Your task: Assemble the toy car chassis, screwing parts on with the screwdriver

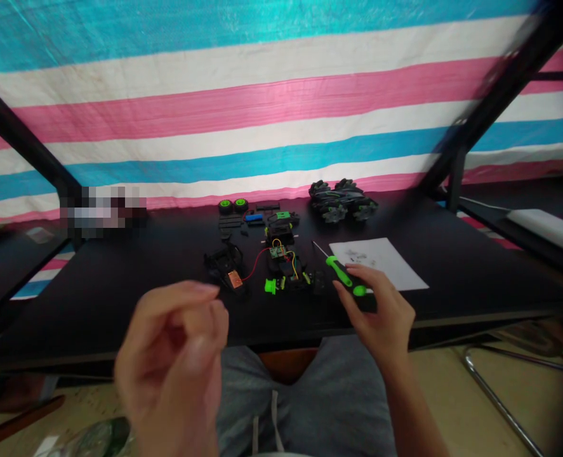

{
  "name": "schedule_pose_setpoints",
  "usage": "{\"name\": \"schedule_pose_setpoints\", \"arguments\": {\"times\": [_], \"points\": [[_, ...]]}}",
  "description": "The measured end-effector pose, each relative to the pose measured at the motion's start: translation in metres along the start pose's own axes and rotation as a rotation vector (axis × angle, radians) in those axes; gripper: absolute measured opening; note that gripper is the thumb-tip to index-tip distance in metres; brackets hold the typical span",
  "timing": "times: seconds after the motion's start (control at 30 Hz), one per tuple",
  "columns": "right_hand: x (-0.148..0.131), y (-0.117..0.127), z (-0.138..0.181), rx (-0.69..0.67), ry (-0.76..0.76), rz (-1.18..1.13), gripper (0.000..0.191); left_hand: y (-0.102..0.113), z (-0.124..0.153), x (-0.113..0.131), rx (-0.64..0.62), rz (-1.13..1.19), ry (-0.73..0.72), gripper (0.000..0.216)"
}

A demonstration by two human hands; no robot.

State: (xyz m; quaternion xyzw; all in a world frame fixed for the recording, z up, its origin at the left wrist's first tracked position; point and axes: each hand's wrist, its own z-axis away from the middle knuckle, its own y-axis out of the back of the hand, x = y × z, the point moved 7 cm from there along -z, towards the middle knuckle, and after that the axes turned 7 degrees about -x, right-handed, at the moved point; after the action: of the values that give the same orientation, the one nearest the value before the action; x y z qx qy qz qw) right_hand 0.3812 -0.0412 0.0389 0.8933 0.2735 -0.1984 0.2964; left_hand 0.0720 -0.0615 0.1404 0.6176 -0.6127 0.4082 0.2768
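My right hand [381, 304] hovers over the table's front with thumb and fingers apart beside a green-handled screwdriver [339, 271], whose blade points away to the left. Partly behind that hand is another green tool end [360, 291]. My left hand [176, 362] is raised close to the camera, blurred, its fingers curled in; whether anything sits inside them is hidden. Between the hands lies an opened toy car chassis [285, 266] with a circuit board [278, 252] and a green wheel hub [270, 286]. A red wire runs from it to a black shell part [226, 266] bearing a copper-coloured plate [235, 279].
Behind the chassis lie two green-rimmed wheels [232, 205], a blue battery-like piece [254, 218] and black strips [230, 222]. A black toy car body [342, 202] stands back right. Small dark parts rest on white paper [390, 260]. Black frame posts [490, 95] slant at both sides.
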Motion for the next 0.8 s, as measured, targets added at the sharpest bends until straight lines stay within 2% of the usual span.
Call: {"name": "schedule_pose_setpoints", "arguments": {"times": [0.03, 0.07, 0.13, 0.2, 0.3, 0.4, 0.53, 0.67, 0.8], "points": [[-0.003, 0.0, 0.002, 0.009, 0.019, 0.056, 0.028, -0.011, -0.013, -0.012, -0.038, -0.028, -0.005, 0.016], [-0.006, 0.0, 0.003, 0.017, 0.034, 0.104, 0.027, -0.018, -0.023, -0.028, -0.04, -0.1, 0.033, 0.014], [-0.01, 0.001, 0.006, 0.021, 0.055, 0.174, 0.026, -0.032, -0.035, -0.059, -0.123, -0.231, 0.123, 0.015], [-0.012, 0.0, 0.009, 0.008, 0.076, 0.218, 0.024, -0.041, -0.037, -0.086, -0.217, -0.323, 0.192, 0.021], [-0.01, 0.001, 0.014, -0.022, 0.097, 0.262, 0.02, -0.05, -0.031, -0.109, -0.311, -0.413, 0.185, 0.026], [-0.008, 0.0, 0.018, -0.049, 0.113, 0.277, 0.019, -0.059, -0.025, -0.12, -0.332, -0.461, 0.128, 0.022], [-0.006, -0.003, 0.021, -0.078, 0.093, 0.271, 0.017, -0.068, -0.018, -0.132, -0.317, -0.417, 0.148, 0.029], [-0.007, -0.011, 0.022, -0.12, 0.073, 0.281, 0.013, -0.066, -0.015, -0.132, -0.279, -0.414, 0.126, 0.038], [-0.008, -0.016, 0.026, -0.142, 0.053, 0.275, 0.015, -0.065, -0.015, -0.133, -0.318, -0.422, 0.144, 0.029]]}}
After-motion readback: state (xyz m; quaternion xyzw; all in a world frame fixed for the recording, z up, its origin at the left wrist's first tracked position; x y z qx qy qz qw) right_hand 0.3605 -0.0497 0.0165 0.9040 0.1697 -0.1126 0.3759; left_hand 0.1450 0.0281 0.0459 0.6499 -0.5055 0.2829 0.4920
